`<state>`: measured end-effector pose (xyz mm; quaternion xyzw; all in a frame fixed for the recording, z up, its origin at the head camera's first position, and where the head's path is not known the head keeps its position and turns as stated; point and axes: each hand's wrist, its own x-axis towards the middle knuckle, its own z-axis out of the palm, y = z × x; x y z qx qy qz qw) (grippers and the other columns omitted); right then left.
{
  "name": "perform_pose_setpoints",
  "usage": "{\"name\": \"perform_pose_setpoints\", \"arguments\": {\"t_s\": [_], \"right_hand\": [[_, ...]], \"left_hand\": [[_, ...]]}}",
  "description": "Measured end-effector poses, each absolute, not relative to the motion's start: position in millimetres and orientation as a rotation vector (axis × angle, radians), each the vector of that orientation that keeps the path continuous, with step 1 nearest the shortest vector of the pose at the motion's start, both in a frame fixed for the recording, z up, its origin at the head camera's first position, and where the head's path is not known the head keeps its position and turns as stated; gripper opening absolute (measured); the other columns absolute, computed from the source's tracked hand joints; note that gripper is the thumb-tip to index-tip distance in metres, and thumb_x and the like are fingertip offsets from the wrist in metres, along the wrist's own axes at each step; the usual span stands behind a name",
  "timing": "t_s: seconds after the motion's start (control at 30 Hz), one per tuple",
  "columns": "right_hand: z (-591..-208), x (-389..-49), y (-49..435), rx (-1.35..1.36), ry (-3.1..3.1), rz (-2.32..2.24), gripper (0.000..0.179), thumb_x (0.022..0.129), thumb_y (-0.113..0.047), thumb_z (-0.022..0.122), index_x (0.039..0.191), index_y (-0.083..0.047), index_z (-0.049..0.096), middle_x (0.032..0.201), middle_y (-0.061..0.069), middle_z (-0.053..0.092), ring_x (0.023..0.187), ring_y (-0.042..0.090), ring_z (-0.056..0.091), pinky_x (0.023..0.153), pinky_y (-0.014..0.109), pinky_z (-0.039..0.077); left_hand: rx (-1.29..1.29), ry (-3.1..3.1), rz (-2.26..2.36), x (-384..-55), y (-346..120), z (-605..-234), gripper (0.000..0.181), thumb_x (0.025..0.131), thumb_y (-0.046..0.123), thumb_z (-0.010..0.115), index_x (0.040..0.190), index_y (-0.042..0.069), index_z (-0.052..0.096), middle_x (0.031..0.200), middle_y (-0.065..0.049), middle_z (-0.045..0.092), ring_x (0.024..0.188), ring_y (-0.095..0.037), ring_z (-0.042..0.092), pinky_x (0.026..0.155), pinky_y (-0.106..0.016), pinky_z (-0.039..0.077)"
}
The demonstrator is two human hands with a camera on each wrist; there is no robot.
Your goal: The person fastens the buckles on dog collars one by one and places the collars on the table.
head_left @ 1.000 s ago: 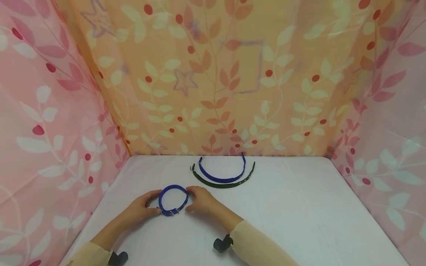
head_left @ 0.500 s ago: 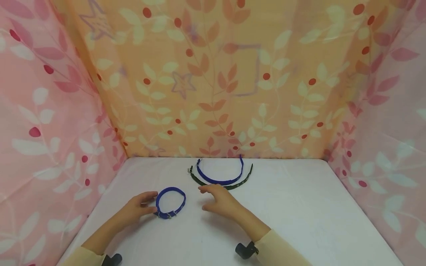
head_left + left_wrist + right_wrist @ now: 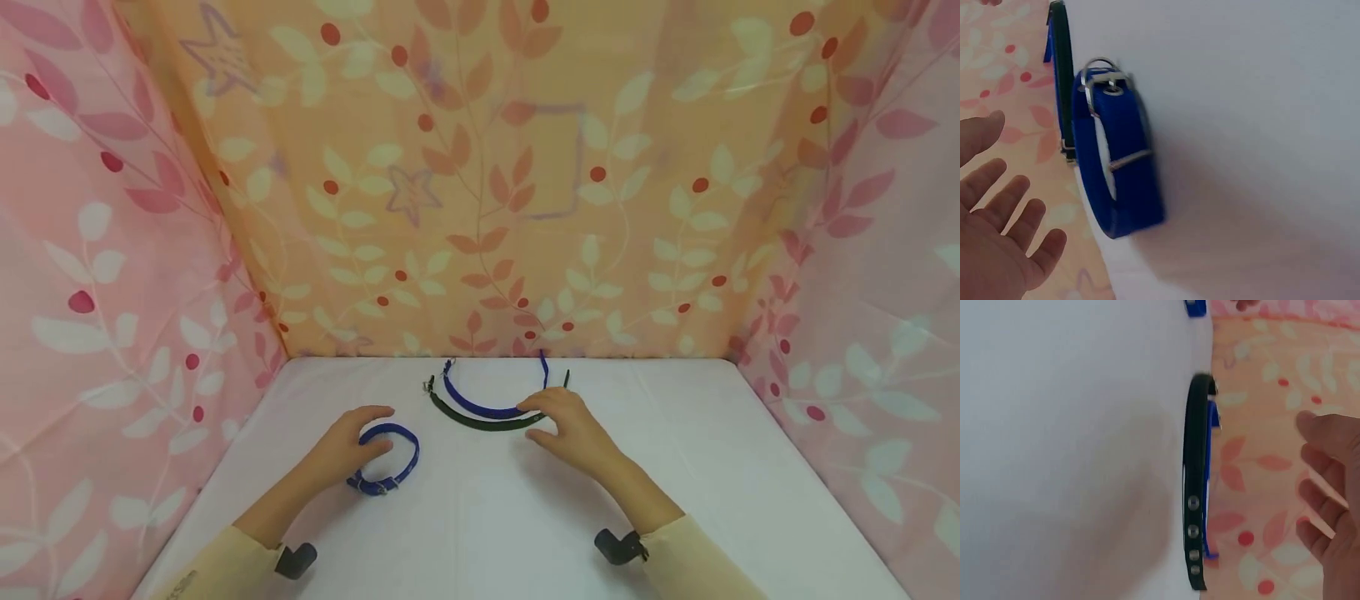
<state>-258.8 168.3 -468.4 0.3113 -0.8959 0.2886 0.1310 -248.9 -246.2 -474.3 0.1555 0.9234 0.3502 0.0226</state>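
A blue collar (image 3: pixel 406 475), buckled into a ring with a metal buckle, stands on the white table at the left. Above it hovers my left hand (image 3: pixel 352 446), fingers apart and holding nothing; the left wrist view shows the collar (image 3: pixel 1138 181) apart from the spread fingers (image 3: pixel 1016 194). Farther back lie a dark green collar (image 3: pixel 480 424) and a second blue collar (image 3: pixel 480 408), both unbuckled and curved, the green one in front. My right hand (image 3: pixel 573 429) hangs over their right ends with fingers parted. In the right wrist view the green collar (image 3: pixel 1195 456) shows metal eyelets.
The white table (image 3: pixel 675 467) reaches back to an orange leaf-patterned cloth (image 3: pixel 637 250). Pink patterned cloth (image 3: pixel 112 333) closes off the left side, and more pink cloth (image 3: pixel 862 333) the right. Dark wrist mounts (image 3: pixel 621 546) stick out from the sleeves.
My right hand has left the buckled blue collar and moved right and back to the unbuckled collars. My left hand has come off that collar, shifting slightly up and right over it.
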Motion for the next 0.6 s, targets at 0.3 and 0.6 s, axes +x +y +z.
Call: {"name": "perform_pose_setpoints", "arguments": {"t_s": [0.3, 0.6], "right_hand": [[-470, -274, 216, 0.852, -2.488, 0.767, 0.040, 0.082, -0.015, 0.086, 0.120, -0.016, 0.072, 0.116, -0.003, 0.072, 0.118, 0.025, 0.059, 0.104, 0.054, 0.041], [-477, -290, 242, 0.816, -2.577, 0.723, 0.039, 0.084, -0.014, 0.084, 0.121, -0.011, 0.072, 0.123, 0.004, 0.071, 0.123, 0.031, 0.056, 0.107, 0.058, 0.037]], "left_hand": [[0.645, 2.862, 1.055, -272, -215, -460, 0.053, 0.093, 0.020, 0.077, 0.142, 0.013, 0.060, 0.148, -0.010, 0.057, 0.142, -0.039, 0.045, 0.116, -0.062, 0.034], [0.730, 2.851, 1.008, -304, -205, -462, 0.053, 0.093, 0.020, 0.076, 0.142, 0.007, 0.059, 0.147, -0.015, 0.057, 0.141, -0.040, 0.045, 0.116, -0.062, 0.033]]}}
